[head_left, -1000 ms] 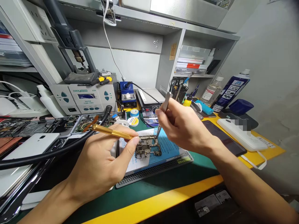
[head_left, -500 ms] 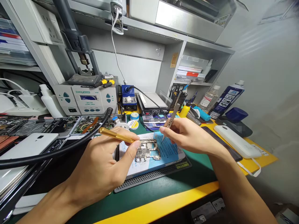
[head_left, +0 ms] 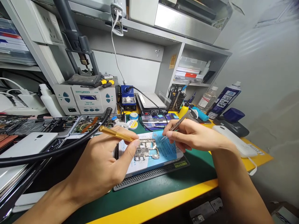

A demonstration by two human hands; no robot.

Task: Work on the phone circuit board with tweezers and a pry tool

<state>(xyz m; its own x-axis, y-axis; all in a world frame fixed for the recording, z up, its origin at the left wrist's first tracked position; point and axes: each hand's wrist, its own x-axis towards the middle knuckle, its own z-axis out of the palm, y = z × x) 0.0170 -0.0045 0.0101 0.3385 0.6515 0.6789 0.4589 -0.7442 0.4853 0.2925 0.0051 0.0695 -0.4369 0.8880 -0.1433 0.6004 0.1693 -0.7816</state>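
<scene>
My left hand (head_left: 112,158) pinches a gold pen-like metal tool (head_left: 114,133), its lower end hidden behind my fingertips at the left edge of a phone circuit board (head_left: 145,150). That board, with a cut-out in its frame, lies flat on a white-and-blue box (head_left: 169,152). Above the box's right half, my right hand (head_left: 190,133) grips metal tweezers (head_left: 178,123). The tweezers slant down to the left, their tips over the blue printed face, apart from the board. Under the box lies a grey perforated plate (head_left: 151,176).
A thick black hose (head_left: 70,152) curves across the left side from near the soldering station (head_left: 86,98). Phones and a parts tray (head_left: 86,126) crowd the left. Small round tins (head_left: 133,124) stand behind the box; bottles and a spray can (head_left: 224,99) stand right.
My right hand has turned, so the tweezers lean lower and further right than before. The left hand with the gold tool stays almost still at the board.
</scene>
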